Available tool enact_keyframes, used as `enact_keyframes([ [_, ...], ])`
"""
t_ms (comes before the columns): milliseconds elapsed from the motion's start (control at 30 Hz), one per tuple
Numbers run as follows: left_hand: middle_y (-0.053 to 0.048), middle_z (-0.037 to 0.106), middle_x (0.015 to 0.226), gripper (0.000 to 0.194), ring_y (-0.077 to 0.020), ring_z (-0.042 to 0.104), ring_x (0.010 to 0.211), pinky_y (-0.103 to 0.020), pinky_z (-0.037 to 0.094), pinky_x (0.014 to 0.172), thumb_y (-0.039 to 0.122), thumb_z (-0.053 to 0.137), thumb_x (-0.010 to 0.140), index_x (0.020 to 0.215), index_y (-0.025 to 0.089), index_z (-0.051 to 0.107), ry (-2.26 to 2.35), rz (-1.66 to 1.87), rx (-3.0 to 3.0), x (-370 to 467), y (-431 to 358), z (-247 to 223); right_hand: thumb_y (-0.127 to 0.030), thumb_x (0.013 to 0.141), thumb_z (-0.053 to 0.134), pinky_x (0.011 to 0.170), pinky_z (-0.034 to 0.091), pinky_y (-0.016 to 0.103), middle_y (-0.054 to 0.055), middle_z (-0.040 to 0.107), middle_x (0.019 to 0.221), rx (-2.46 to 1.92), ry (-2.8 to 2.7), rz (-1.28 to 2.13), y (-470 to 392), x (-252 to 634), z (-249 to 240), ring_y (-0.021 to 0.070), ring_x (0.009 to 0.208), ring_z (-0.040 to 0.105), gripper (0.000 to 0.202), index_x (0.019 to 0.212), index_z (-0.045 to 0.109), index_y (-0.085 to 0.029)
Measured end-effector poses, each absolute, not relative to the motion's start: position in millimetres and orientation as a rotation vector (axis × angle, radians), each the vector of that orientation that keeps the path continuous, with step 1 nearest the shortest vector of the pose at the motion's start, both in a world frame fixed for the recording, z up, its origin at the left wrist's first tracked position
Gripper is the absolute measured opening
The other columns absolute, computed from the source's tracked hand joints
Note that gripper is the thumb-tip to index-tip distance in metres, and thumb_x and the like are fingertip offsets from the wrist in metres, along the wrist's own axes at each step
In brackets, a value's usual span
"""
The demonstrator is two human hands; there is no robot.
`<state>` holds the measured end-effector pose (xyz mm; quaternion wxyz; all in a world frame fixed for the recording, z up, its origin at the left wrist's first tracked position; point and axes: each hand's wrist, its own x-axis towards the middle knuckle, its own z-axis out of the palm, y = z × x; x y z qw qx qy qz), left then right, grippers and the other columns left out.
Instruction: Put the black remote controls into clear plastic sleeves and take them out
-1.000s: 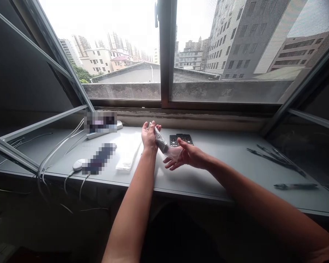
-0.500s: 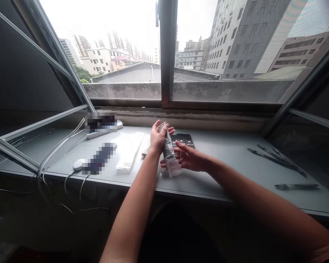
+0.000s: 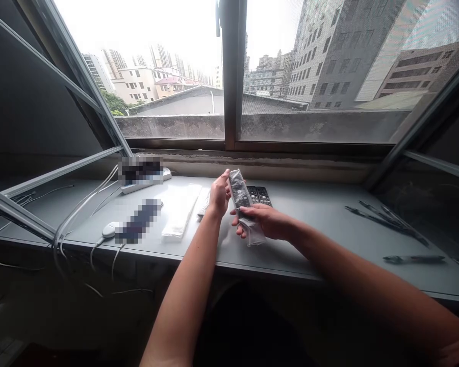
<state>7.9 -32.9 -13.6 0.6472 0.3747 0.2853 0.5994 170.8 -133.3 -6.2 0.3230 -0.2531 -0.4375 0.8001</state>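
Note:
A black remote control in a clear plastic bag is held tilted above the table, its buttons facing up. My right hand grips its lower part, thumb on top and fingers beneath; the bag's loose end hangs past the hand. At the upper left edge of the bag is my left hand, its fingers curled and partly behind the bag, so its hold is hard to make out. Behind the bag lie more black remotes. Left of my left hand is another bagged item, partly covered by the wrist.
Clear plastic bags lie in a stack on the table. Farther left are a blurred dark device, a white round charger, a power strip and cables. Dark cables and a pen-like item lie right.
My right hand has closed on the bagged remote, which has shifted right and turned its button face up. My left hand's fingers have drawn in at the bag's upper edge.

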Motion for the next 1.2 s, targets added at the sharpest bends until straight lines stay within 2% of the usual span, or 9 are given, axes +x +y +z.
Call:
enact_keyframes([
  [100, -0.019, 0.083, 0.105, 0.051, -0.0303, 0.082, 0.095, -0.037, 0.064, 0.086, 0.055, 0.073, 0.095, 0.118, 0.01, 0.076, 0.607, 1.252, 0.853, 7.1, -35.1, -12.2, -0.036, 0.1, 0.08, 0.072, 0.066, 0.033, 0.013, 0.081, 0.103, -0.685, -1.162, 2.1, -132.4, 172.5, -6.6, 0.0216, 0.078, 0.079, 0.034, 0.121, 0.074, -0.009],
  [267, -0.02, 0.082, 0.109, 0.04, -0.0291, 0.081, 0.102, -0.04, 0.061, 0.1, 0.045, 0.066, 0.1, 0.113, 0.01, 0.077, 0.524, 1.266, 0.81, 7.9, -39.5, -7.8, -0.038, 0.1, 0.081, 0.065, 0.063, 0.029, 0.011, 0.079, 0.101, -0.682, -1.189, 2.102, -131.4, 173.7, -7.0, 0.0178, 0.072, 0.075, 0.036, 0.122, 0.074, -0.011],
  [367, -0.018, 0.083, 0.109, 0.036, -0.0259, 0.081, 0.099, -0.037, 0.061, 0.098, 0.042, 0.067, 0.1, 0.11, 0.01, 0.079, 0.544, 1.31, 0.813, 6.4, -39.6, -6.1, -0.038, 0.098, 0.083, 0.068, 0.064, 0.03, 0.011, 0.079, 0.102, -0.675, -1.193, 2.093, -132.9, 173.0, -5.6, 0.0186, 0.075, 0.076, 0.036, 0.121, 0.074, -0.012],
  [533, -0.016, 0.083, 0.109, 0.034, -0.023, 0.08, 0.095, -0.034, 0.061, 0.092, 0.04, 0.081, 0.091, 0.108, 0.011, 0.081, 0.617, 1.371, 0.884, 5.1, -39.5, -7.4, -0.039, 0.095, 0.086, 0.076, 0.066, 0.035, 0.014, 0.081, 0.104, -0.757, -1.214, 2.024, -134.1, 171.3, -8.9, 0.0224, 0.081, 0.079, 0.042, 0.123, 0.072, -0.011],
  [800, -0.016, 0.084, 0.1, 0.04, -0.0267, 0.08, 0.09, -0.034, 0.06, 0.079, 0.047, 0.091, 0.081, 0.098, 0.012, 0.083, 0.714, 1.358, 1.019, 6.8, -43.0, -8.5, -0.039, 0.092, 0.089, 0.08, 0.068, 0.04, 0.015, 0.083, 0.103, -0.769, -1.206, 2.021, -133.9, 167.7, -16.0, 0.025, 0.082, 0.082, 0.045, 0.122, 0.069, -0.011],
  [933, -0.015, 0.084, 0.1, 0.041, -0.0277, 0.08, 0.092, -0.034, 0.061, 0.08, 0.05, 0.092, 0.08, 0.097, 0.013, 0.082, 0.695, 1.38, 1.028, 6.8, -42.3, -9.3, -0.038, 0.092, 0.089, 0.079, 0.069, 0.038, 0.014, 0.083, 0.103, -0.781, -1.211, 2.0, -132.6, 167.7, -16.7, 0.0247, 0.082, 0.082, 0.045, 0.122, 0.068, -0.012],
  [1067, -0.018, 0.083, 0.113, 0.044, -0.0294, 0.081, 0.103, -0.036, 0.063, 0.087, 0.05, 0.092, 0.082, 0.105, 0.013, 0.081, 0.633, 1.361, 1.024, 6.0, -43.4, -8.7, -0.039, 0.097, 0.085, 0.075, 0.068, 0.035, 0.013, 0.083, 0.101, -0.789, -1.207, 1.954, -132.3, 168.0, -15.6, 0.0223, 0.077, 0.081, 0.037, 0.118, 0.07, -0.012],
  [1200, -0.024, 0.081, 0.12, 0.052, -0.0335, 0.08, 0.106, -0.035, 0.064, 0.078, 0.058, 0.079, 0.093, 0.113, 0.01, 0.08, 0.625, 1.153, 1.024, 4.8, -45.3, -7.1, -0.039, 0.098, 0.083, 0.07, 0.067, 0.032, 0.011, 0.082, 0.099, -0.753, -1.22, 1.918, -133.4, 168.7, -13.4, 0.0194, 0.072, 0.079, 0.036, 0.118, 0.07, -0.012],
])
